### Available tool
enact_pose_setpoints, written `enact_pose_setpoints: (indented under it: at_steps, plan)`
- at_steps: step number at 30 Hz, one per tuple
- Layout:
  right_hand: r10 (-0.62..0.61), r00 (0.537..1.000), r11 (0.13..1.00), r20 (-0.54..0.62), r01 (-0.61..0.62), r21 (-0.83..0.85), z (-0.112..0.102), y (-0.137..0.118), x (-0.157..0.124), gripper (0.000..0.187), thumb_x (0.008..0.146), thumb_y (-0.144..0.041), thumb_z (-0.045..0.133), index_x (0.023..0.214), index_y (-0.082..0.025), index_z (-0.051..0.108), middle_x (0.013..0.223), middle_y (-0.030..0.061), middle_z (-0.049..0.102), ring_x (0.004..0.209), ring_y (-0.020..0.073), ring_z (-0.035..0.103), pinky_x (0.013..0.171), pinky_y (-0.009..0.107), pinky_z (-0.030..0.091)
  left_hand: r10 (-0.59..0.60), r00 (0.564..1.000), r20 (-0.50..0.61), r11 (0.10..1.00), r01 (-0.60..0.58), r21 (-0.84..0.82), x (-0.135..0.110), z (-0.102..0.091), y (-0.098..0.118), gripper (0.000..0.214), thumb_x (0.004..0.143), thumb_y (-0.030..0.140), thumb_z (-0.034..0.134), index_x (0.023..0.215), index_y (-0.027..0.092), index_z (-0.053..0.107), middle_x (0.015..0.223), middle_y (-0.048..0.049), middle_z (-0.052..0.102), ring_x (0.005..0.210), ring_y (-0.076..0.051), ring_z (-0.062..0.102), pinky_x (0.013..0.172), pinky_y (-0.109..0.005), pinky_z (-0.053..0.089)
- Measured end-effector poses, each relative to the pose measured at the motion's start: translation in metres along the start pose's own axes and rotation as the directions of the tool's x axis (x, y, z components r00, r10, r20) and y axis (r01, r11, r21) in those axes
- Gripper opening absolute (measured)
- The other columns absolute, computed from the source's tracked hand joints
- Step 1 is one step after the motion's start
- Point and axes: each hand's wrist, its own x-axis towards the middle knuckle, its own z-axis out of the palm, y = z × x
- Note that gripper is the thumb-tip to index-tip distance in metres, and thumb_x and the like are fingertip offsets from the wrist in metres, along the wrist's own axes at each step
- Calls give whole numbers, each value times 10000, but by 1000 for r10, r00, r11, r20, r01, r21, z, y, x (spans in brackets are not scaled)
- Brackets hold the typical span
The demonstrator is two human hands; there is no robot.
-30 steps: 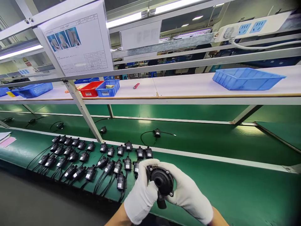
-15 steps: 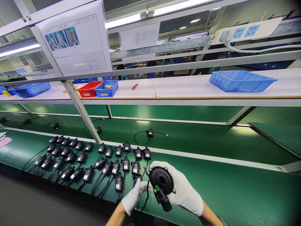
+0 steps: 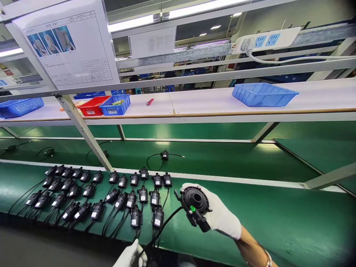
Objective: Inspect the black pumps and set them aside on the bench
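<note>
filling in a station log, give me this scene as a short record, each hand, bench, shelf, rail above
right hand: holds black part, green dot showing
left hand: holds its cable
bench: similar units in rough rows, left of held part
shelf: red bin, blue bins, red tool
above: printed sheet, power strip

Right of lower centre: right hand (image 3: 218,216) holds black pump (image 3: 199,207). Bottom, left of centre: left hand (image 3: 130,256) grasps pump's cable (image 3: 170,217).

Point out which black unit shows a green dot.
The black unit in the right hand, held over the green bench: its green dot sits beside the round face. I see no such dot on the units lying there.
</note>
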Motion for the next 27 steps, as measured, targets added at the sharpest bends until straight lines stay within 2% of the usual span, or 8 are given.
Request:
enact_pose_setpoints:
  at_steps: [5,9,13,17,22,24,26,27]
  plan:
    - [-60,993,994,99,50,97,-28,6,-13,578,737,-494,792,1233,-235,646,1269,146,723,1153,331,709,1027,441,567,1,1000,-1,986,-1,165,-23,-21,36,836,692,989,383,687,231,735,468,19,476,597,-220,524,848,-422,491]
    - [-118,993,992,24,117,42,-41,15,-33,471,771,-455,822,1185,-278,684,1271,121,722,1166,310,702,1038,420,559,81,997,-7,886,-68,459,-36,-43,84,766,758,915,437,773,207,728,478,35,477,634,-211,501,853,-368,447]
    - [190,979,965,-80,-171,202,-48,35,-43,515,815,-686,678,1021,-214,695,937,102,757,803,275,741,765,403,637,72,997,-8,754,-49,655,-44,-59,144,631,810,811,498,772,203,667,558,57,434,617,-171,418,691,-292,377]
    - [511,859,746,35,-464,478,-65,66,-47,591,953,-719,395,891,-188,649,780,75,713,415,127,487,422,293,452,52,997,49,636,-71,768,-34,-57,208,510,852,672,545,771,184,669,643,47,465,640,-152,400,632,-254,307]
    - [775,631,614,-36,-738,281,-105,134,-67,630,919,-763,347,998,-203,625,763,58,722,449,141,509,484,292,449,98,960,264,303,-281,910,25,0,305,355,902,474,540,822,207,760,867,14,716,808,-194,606,758,-245,408]
    - [848,516,528,-120,-840,126,-128,174,-75,587,894,-751,446,983,-198,622,643,32,686,503,178,577,556,305,484,123,875,469,-7,-472,882,69,48,340,319,949,398,495,982,273,787,1014,20,767,889,-190,666,795,-238,436]
    - [886,427,441,-178,-896,46,-154,220,-77,526,869,-697,550,984,-189,624,587,27,670,535,215,626,590,324,497,95,721,686,-442,-587,678,124,108,365,315,968,297,483,1081,314,777,997,3,782,856,-185,682,768,-260,436]
    - [897,391,402,-205,-915,13,-168,245,-75,499,864,-666,580,995,-187,626,608,38,689,556,233,654,606,336,506,79,688,721,-506,-596,624,155,142,374,289,948,256,526,1078,301,780,944,-27,780,836,-200,676,762,-288,424]
